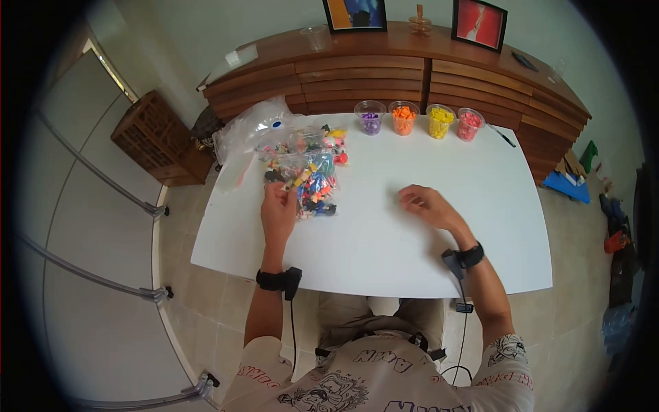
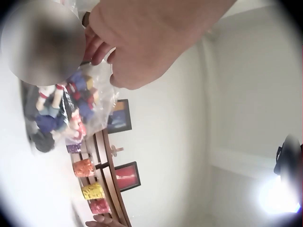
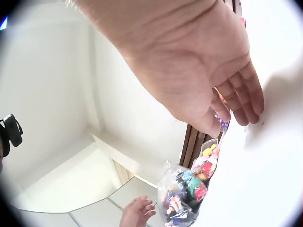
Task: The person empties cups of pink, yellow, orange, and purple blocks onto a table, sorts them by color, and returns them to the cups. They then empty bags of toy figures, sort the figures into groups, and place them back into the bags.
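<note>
A clear plastic bag of small colourful toy figures [image 1: 318, 191] lies on the left half of the white table [image 1: 384, 254]. My left hand [image 1: 278, 207] is at the bag's left side, its curled fingers [image 2: 98, 49] at the clear plastic. The fingertips are partly hidden in the left wrist view. Over the middle right of the table hovers my right hand [image 1: 429, 206], fingers loosely bent and nothing in them. Its palm and long fingers [image 3: 244, 94] show in the right wrist view, with their shadow on the tabletop.
Behind the bag lie more bagged toys [image 1: 302, 141] and a large crumpled clear bag [image 1: 254, 127]. Along the far edge stand clear cups of purple [image 1: 371, 122], orange [image 1: 403, 122], yellow [image 1: 440, 123] and pink pieces [image 1: 469, 126]. A dark pen [image 1: 503, 136] lies right of them.
</note>
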`<act>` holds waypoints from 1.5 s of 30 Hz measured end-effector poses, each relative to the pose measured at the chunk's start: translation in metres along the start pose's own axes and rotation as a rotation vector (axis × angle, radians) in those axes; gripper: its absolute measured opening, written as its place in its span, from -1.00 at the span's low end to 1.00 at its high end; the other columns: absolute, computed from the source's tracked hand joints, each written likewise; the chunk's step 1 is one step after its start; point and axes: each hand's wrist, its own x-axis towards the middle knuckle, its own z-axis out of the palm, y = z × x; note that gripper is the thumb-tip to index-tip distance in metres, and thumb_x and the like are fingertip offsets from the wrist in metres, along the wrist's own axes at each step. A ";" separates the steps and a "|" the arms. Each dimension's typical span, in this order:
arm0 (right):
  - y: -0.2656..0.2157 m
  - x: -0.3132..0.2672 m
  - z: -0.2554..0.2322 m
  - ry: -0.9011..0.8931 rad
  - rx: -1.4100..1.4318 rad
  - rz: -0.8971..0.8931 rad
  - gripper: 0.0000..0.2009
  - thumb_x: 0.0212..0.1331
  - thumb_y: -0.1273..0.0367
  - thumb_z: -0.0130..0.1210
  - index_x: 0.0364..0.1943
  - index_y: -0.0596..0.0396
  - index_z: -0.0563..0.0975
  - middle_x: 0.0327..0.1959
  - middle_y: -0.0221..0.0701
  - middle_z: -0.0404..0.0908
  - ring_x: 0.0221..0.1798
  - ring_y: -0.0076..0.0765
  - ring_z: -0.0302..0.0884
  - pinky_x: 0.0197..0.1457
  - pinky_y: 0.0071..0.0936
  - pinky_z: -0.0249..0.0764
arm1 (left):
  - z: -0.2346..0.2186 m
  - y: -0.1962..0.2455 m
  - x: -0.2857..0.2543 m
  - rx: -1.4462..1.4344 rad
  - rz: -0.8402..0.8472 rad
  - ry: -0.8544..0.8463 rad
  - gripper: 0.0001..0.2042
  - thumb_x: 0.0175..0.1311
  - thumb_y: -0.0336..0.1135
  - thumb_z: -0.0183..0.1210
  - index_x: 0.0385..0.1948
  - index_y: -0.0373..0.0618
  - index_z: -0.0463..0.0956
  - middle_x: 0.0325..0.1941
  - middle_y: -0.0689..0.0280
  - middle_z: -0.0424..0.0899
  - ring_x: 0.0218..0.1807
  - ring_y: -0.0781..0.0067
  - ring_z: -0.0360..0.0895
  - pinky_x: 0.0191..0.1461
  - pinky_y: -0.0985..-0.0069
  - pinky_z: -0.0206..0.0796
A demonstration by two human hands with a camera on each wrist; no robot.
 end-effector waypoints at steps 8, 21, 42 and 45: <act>-0.014 0.092 0.140 -0.018 0.166 -0.059 -0.38 0.31 0.20 0.31 0.34 0.30 0.41 0.03 -0.12 0.72 0.03 -0.13 0.72 0.17 -0.22 0.59 | 0.019 -0.045 -0.016 -0.096 0.028 -0.186 -0.54 0.33 -0.16 0.41 0.07 -0.29 0.49 -0.17 0.19 0.67 -0.19 0.39 0.60 -0.09 0.41 0.47; -0.002 -0.022 0.015 0.320 0.137 0.171 -0.49 0.32 0.19 0.28 0.18 0.34 0.54 -0.28 -0.25 0.74 -0.25 -0.39 0.68 -0.14 -0.35 0.59 | 0.165 0.052 -0.038 -0.375 0.122 -0.613 -0.55 0.35 -0.17 0.40 0.11 -0.30 0.54 -0.21 0.22 0.59 -0.19 0.34 0.55 -0.07 0.42 0.45; 0.024 -0.124 -0.035 0.501 -0.541 0.425 -0.77 0.14 0.26 0.36 -0.36 0.17 0.70 -0.40 -0.14 0.74 -0.32 0.07 0.69 -0.14 -0.12 0.59 | 0.220 0.125 -0.088 0.054 0.616 -0.599 -0.85 0.40 -0.33 0.24 -0.28 -0.23 0.53 -0.33 0.09 0.65 -0.24 -0.10 0.62 -0.16 0.07 0.45; 0.027 -0.128 -0.041 0.497 -0.515 0.346 -0.81 0.16 0.30 0.29 -0.39 0.18 0.69 -0.48 -0.23 0.73 -0.40 -0.13 0.68 -0.23 -0.21 0.56 | 0.216 0.131 -0.084 0.042 0.629 -0.631 -0.84 0.43 -0.32 0.19 -0.27 -0.24 0.56 -0.33 0.05 0.65 -0.24 -0.17 0.61 -0.16 0.04 0.44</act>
